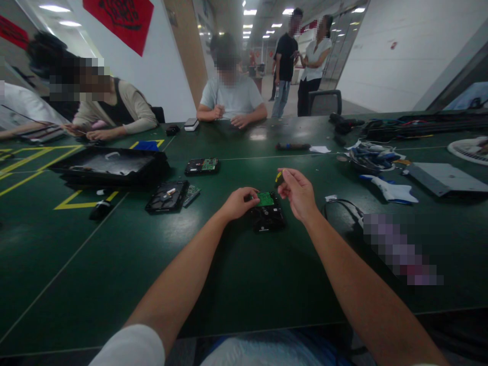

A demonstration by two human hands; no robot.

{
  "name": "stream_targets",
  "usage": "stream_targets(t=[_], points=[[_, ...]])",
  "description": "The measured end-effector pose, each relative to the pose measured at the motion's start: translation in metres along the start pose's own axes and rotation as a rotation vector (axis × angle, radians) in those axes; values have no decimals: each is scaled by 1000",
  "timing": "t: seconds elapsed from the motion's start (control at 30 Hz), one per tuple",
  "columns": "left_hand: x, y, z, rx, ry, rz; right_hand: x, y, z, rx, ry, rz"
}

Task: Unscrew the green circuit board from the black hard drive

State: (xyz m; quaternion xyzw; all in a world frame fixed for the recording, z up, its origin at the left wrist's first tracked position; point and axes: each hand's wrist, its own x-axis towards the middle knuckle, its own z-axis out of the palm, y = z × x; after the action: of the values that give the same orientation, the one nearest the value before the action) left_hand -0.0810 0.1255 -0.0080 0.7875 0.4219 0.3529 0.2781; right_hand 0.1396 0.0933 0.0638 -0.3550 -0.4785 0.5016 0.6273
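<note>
A hard drive [268, 217] lies on the green table in front of me, with its green circuit board [266, 199] facing up at the far end. My left hand [242, 203] grips the drive's left edge, thumb by the board and fingers partly hidden. Just beyond the right side of the drive, my right hand [296, 193] pinches a short black-and-yellow screwdriver [279, 178]. Its handle shows above the board; the shaft is too small and dark to make out.
Left of the drive lie another hard drive [168, 196], a loose circuit board [191, 194] and a further drive [202, 166]. Black trays [110, 165] stand farther left. On the right are a cable [343, 201], a grey metal box [450, 179] and bundled wires [373, 155]. People sit across the table.
</note>
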Motion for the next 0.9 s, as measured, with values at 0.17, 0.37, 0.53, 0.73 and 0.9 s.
stream_targets(t=[0.17, 0.37, 0.53, 0.73, 0.9], points=[[-1, 3, -1, 1, -7, -23, -1, 1, 1, 9, -5, -8], [-1, 0, 0, 4, -5, -14, -1, -1, 0, 47, -17, 8], [-2, 1, -1, 4, -8, -1, -1, -2, 1, 4, 6, 5], [-1, 1, -1, -3, -16, -12, -2, 0, 1, 16, -8, -3], [0, 2, -1, -1, -9, -20, -1, -1, 0, 31, -21, 4]])
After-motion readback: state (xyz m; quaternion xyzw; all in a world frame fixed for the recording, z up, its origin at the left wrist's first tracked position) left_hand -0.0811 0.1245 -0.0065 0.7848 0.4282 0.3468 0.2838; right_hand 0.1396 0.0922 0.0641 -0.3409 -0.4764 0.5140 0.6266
